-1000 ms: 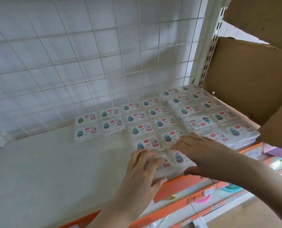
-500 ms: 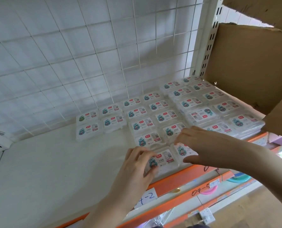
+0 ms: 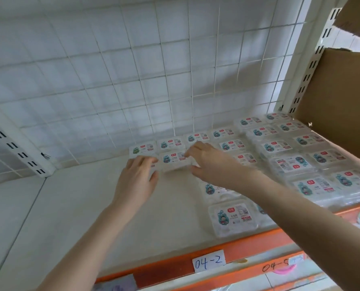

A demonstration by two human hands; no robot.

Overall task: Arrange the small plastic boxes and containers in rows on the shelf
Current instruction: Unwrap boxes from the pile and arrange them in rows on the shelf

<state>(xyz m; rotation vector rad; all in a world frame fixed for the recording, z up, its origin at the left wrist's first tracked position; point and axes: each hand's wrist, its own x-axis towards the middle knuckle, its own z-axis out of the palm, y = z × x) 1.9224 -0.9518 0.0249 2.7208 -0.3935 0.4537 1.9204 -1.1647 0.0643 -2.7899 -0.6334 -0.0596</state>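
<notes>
A small clear plastic box (image 3: 174, 161) with a teal cartoon label and a red tag sits in the middle of the frame, second row from the back, and both hands are on it. The right hand (image 3: 211, 162) comes in from the lower right and pinches the box's right end between curled fingers above and thumb below. The left hand (image 3: 138, 177) lies just left of it, fingers stretched over a neighbouring box (image 3: 152, 165) that is almost wholly hidden under them; whether those fingers press that box or only rest on it is hard to tell, since the fingertips are blurred.

Behind these two, a back row of like boxes (image 3: 198, 138) runs along the wire grid panel (image 3: 133, 70) toward the upper right. To the right, the rows fill out into a tight block of boxes (image 3: 290, 164), some stacked, reaching the cardboard carton (image 3: 338, 106) at the right edge. Nearer the camera, one front box (image 3: 231, 218) sits alone beside the orange shelf edge (image 3: 217, 250), which carries a handwritten tag reading 04-2 (image 3: 209, 262). The white shelf board (image 3: 69, 206) spreads across the lower left.

The step in hand looks like squaring up the left end of the second row, closing the box against its neighbours. The next move probably calls for a light sideways nudge so the edges meet without shifting the back row, then further boxes to carry the nearer rows leftward.
</notes>
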